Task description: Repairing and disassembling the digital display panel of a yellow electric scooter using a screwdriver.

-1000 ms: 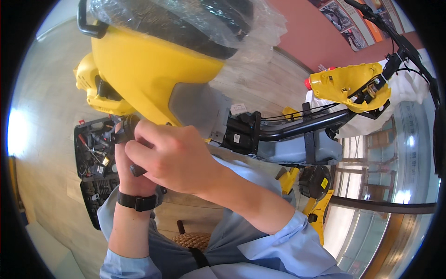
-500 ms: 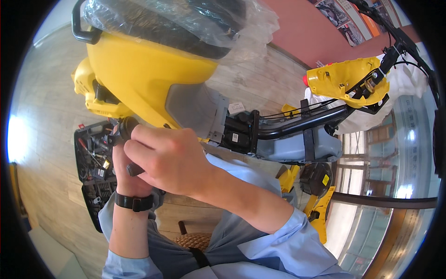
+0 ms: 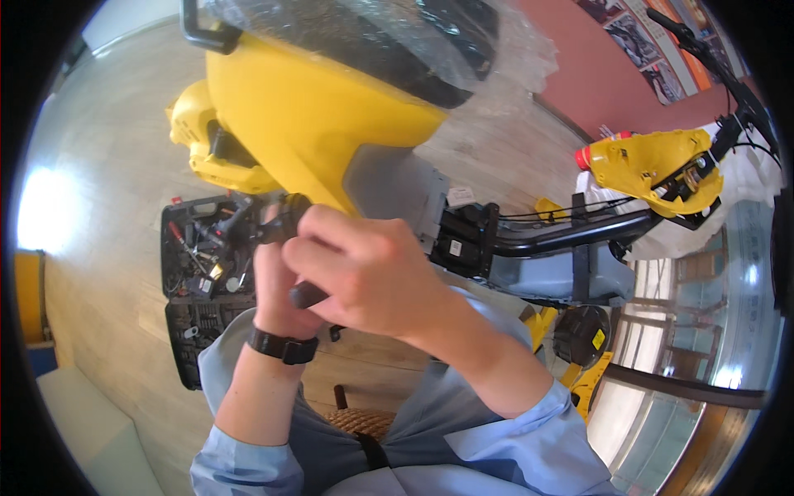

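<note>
In front of my lap, my two hands meet on a black part with a round collar (image 3: 293,213); its exact kind is hard to make out. My left hand (image 3: 277,285), with a dark watch at the wrist, holds it from the left, its fingers partly hidden. Curled over it from the right is my right hand (image 3: 368,269). A dark rounded stub (image 3: 308,295) shows below the right-hand fingers; whether it joins the collar is hidden. Just beyond my hands stands a yellow scooter body (image 3: 298,116) with a grey panel (image 3: 380,182).
An open black tool case (image 3: 186,310) with assorted tools lies left on the floor. The scooter's black frame tube (image 3: 571,241) runs right toward a yellow front cover (image 3: 653,169) and handlebar. Yellow parts and a black round motor-like piece (image 3: 581,336) lie right of my knees.
The view has shifted, so the scooter, tool case and my hands all appear farther right. Both hands keep their hold on the black part.
</note>
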